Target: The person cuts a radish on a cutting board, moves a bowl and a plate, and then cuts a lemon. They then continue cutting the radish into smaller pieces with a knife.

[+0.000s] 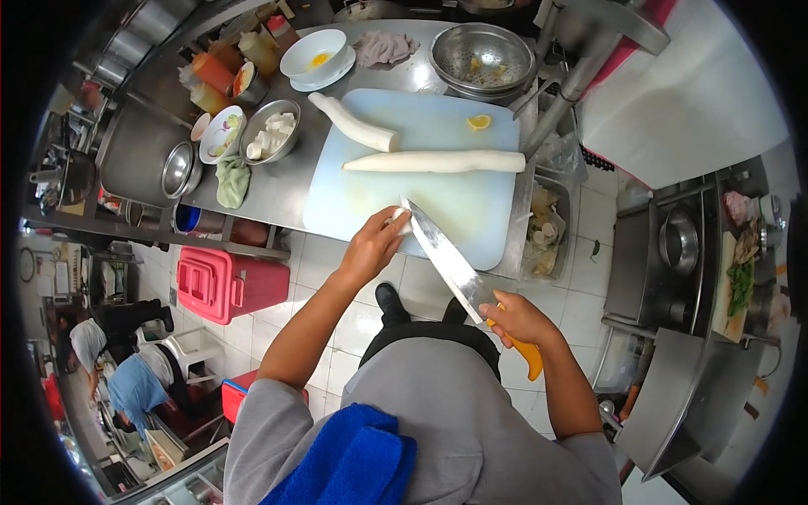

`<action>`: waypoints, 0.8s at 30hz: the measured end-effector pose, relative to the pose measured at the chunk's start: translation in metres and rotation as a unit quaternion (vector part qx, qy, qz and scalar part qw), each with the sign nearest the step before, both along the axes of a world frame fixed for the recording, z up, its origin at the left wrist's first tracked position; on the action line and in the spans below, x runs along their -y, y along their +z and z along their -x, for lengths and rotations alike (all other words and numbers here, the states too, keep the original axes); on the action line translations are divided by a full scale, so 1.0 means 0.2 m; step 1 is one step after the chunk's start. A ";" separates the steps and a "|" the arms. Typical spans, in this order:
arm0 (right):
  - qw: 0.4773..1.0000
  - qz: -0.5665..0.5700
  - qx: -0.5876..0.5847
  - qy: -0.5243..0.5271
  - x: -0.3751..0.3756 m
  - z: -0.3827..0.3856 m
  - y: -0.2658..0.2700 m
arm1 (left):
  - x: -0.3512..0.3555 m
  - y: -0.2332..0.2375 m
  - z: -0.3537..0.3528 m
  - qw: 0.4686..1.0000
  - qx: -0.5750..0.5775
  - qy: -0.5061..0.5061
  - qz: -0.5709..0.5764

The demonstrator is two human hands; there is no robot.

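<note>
My right hand (518,320) is closed around the yellow handle of a large kitchen knife (444,257), its blade pointing up and left over the near edge of the cutting board (358,210). My left hand (372,246) pinches a small white radish piece (403,222) against the blade near the tip. Farther back on the pale blue board lie two long peeled white radishes, a straight one (438,161) and a curved one (353,124). A lemon wedge (478,122) rests near the board's far right corner.
Left of the board are a metal bowl of white chunks (283,126), a green cloth (232,183) and sauce bottles (212,72). Behind it stand a white bowl (313,52) and a metal colander (481,57). A scrap bin (545,231) sits right; a red cooler (227,284) is on the floor.
</note>
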State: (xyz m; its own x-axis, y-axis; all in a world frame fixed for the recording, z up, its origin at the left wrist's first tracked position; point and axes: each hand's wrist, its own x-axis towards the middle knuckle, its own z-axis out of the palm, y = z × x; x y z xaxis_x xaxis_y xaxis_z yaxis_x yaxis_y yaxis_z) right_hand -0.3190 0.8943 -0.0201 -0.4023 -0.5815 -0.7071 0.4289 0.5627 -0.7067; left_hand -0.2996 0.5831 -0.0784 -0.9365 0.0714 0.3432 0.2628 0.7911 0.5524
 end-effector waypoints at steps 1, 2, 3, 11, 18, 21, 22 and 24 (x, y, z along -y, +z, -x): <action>1.000 0.000 -0.001 0.004 0.00 0.00 0.00 | 0.00 0.01 0.00 1.000 0.007 -0.002 -0.002; 1.000 0.004 0.004 -0.004 -0.01 0.00 -0.01 | 0.00 0.02 0.00 1.000 0.013 -0.003 -0.004; 1.000 0.008 0.009 -0.011 -0.01 0.00 -0.01 | 0.00 0.03 0.00 1.000 0.010 0.000 -0.004; 0.996 0.052 0.034 -0.065 -0.11 -0.05 -0.04 | -0.02 0.06 0.01 0.997 0.076 0.008 0.023; 0.987 0.074 0.015 -0.140 -0.21 -0.09 -0.13 | -0.06 -0.05 0.03 0.992 -0.073 -0.032 0.096; 0.990 0.060 0.003 -0.125 -0.23 -0.10 -0.09 | -0.26 0.06 0.05 0.981 -0.090 -0.125 0.120; 0.990 0.058 0.009 -0.127 -0.24 -0.10 -0.08 | -0.31 0.09 0.07 0.980 -0.100 -0.119 0.125; 0.989 0.063 -0.016 -0.133 -0.28 -0.12 -0.05 | -0.44 0.12 0.10 0.981 -0.055 -0.147 0.112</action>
State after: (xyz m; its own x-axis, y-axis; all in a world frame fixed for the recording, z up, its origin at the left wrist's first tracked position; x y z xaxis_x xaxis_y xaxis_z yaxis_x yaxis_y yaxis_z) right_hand -0.2955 0.9512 -0.0294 -0.5742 -0.5354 -0.6194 0.5255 0.3392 -0.7803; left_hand -0.3197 0.6706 -0.0550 -0.8222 0.4181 0.3863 0.5464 0.7700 0.3295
